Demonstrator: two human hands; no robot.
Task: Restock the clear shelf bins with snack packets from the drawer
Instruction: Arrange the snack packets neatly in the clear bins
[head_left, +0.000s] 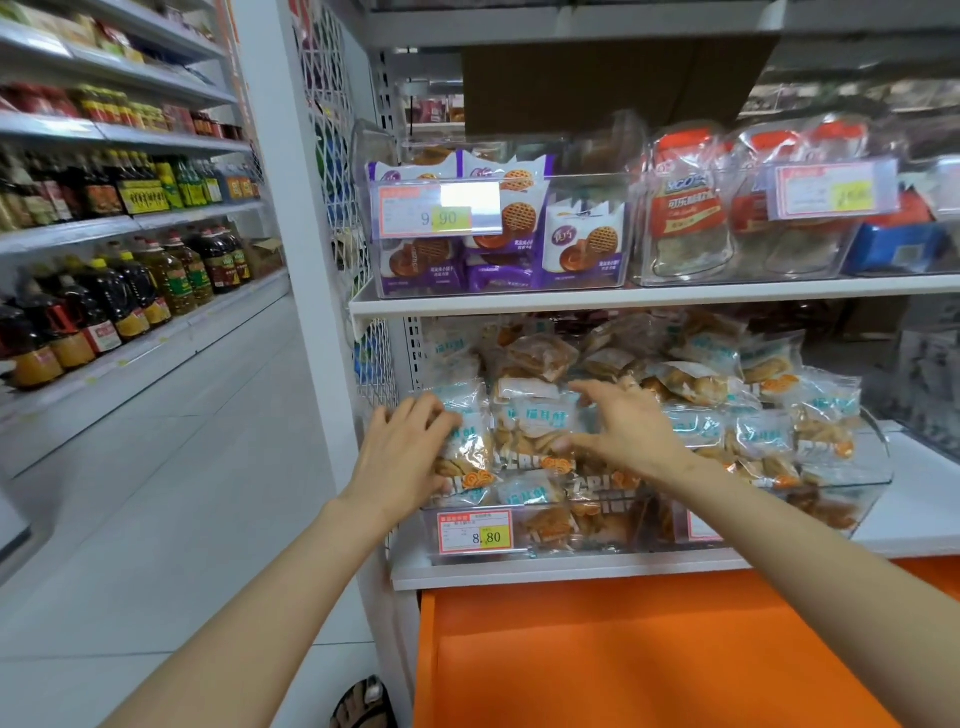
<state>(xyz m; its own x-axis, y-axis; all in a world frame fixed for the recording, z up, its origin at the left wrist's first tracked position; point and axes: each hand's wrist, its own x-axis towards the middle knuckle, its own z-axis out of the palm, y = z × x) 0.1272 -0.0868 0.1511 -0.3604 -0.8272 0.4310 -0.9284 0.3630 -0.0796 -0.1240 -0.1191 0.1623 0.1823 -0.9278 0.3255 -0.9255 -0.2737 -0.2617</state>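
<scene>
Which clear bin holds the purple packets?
The left bin on the upper shelf, tagged 9.90. Its neighbour holds red-topped packets; the lower bin holds clear-wrapped brown snacks.

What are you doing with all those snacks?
A person is tidying snack packets into a clear bin on the lower shelf. The left hand grips a snack packet at the bin's left end, while the right hand lies with fingers spread over the packets in the middle. The bin is heaped well above its rim. Below the shelf, the orange drawer stands open.
</scene>
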